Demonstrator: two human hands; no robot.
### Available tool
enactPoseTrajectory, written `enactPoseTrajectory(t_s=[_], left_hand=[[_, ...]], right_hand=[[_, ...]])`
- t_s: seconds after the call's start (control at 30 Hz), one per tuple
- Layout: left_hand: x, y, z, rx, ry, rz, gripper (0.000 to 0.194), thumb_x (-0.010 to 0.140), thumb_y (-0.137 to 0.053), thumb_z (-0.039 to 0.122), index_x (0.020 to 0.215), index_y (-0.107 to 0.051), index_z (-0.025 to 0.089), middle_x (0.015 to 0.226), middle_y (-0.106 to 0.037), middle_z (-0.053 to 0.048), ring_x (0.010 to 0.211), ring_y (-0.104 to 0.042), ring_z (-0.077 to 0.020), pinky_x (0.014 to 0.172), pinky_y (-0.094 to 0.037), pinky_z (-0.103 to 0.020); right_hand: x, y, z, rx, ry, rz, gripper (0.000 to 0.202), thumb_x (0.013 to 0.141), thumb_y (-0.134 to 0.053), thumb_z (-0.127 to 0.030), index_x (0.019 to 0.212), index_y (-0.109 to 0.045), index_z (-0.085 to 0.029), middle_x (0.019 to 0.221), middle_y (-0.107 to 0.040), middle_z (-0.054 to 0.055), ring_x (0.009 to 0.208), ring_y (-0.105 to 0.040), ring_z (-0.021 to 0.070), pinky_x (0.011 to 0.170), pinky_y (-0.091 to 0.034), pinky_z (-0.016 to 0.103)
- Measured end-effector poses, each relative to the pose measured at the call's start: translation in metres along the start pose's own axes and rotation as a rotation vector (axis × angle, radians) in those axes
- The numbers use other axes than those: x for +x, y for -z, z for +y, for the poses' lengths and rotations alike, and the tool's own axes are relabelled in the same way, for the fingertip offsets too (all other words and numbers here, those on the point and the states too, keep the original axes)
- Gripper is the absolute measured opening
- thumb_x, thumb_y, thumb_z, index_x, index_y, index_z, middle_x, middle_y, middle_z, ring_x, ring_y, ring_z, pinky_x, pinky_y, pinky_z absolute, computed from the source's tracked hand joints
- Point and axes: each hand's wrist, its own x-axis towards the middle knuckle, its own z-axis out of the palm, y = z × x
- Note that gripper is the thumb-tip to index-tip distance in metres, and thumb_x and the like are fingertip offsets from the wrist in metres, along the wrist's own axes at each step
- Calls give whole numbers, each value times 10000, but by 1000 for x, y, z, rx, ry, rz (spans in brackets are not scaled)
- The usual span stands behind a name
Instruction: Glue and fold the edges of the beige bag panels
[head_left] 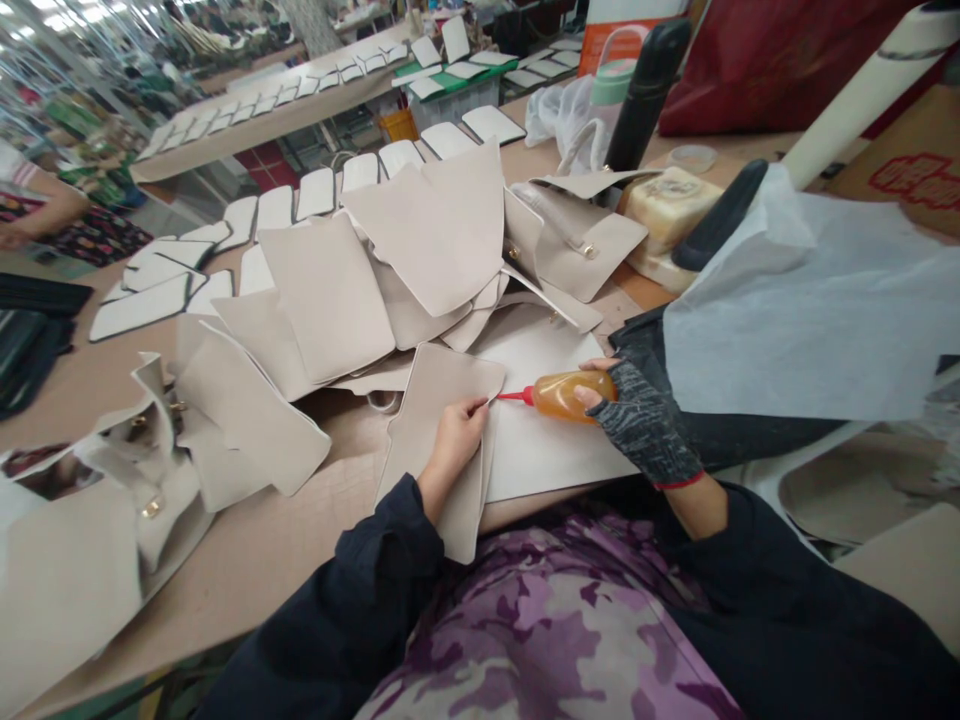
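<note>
My left hand [457, 440] pinches the right edge of a beige panel [426, 430], which lies tilted near the table's front edge. In a dark grey fingerless glove, my right hand [626, 410] is wrapped round a bottle [559, 396] of amber liquid. The bottle lies sideways, its red nozzle [514, 396] pointing left, with the tip at the panel's edge close to my left fingertips. Under the bottle is a white board [555, 455]. Behind my hands, more beige panels [337, 300] are heaped.
Beige pieces with gold clasps [154, 508] lie at the left and another [589, 250] behind the heap. White dark-edged pieces [315, 193] line the table's back. A black bottle [645, 95] stands at back right, near white sheeting [817, 310]. A person's arm [45, 205] shows far left.
</note>
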Motion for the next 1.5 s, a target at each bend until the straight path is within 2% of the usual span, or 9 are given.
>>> enactPoseTrajectory(t_s=[0.27, 0.57, 0.8, 1.0, 1.5], left_hand=[[-1, 0, 2, 10, 19, -1, 239, 810, -542, 203, 999, -685, 168, 800, -730, -42, 838, -666, -197, 805, -520, -347], [-2, 0, 2, 17, 9, -2, 239, 812, -535, 201, 993, -684, 156, 827, -729, -54, 834, -666, -193, 818, -515, -357], [-2, 0, 1, 13, 1, 3, 240, 810, -536, 194, 1000, -682, 171, 835, -729, -42, 880, -659, -197, 836, -513, -354], [-2, -1, 0, 15, -6, 6, 238, 812, -530, 193, 994, -683, 175, 840, -729, -35, 880, -659, -193, 836, -515, -347], [-3, -3, -2, 29, -12, 6, 257, 823, -523, 209, 1033, -668, 186, 869, -726, -34, 892, -653, -191, 834, -512, -342]], right_hand=[[-3, 4, -3, -2, -68, -26, 347, 788, -563, -447, 1032, -525, -203, 997, -565, 97, 912, -557, 250, 854, -459, 424], [-13, 6, -3, 1, -54, -39, 281, 782, -561, -409, 971, -556, -201, 950, -603, 82, 873, -573, 241, 841, -464, 423], [-27, 7, -6, -16, -94, -103, 292, 773, -543, -419, 965, -572, -201, 932, -616, 80, 850, -578, 252, 804, -472, 436], [-41, 7, -13, 29, -149, -120, 284, 772, -542, -413, 962, -574, -205, 931, -622, 77, 853, -593, 243, 814, -478, 416], [-75, 7, -14, 125, -222, -255, 279, 769, -555, -409, 987, -569, -236, 959, -629, 48, 890, -597, 244, 827, -493, 403]])
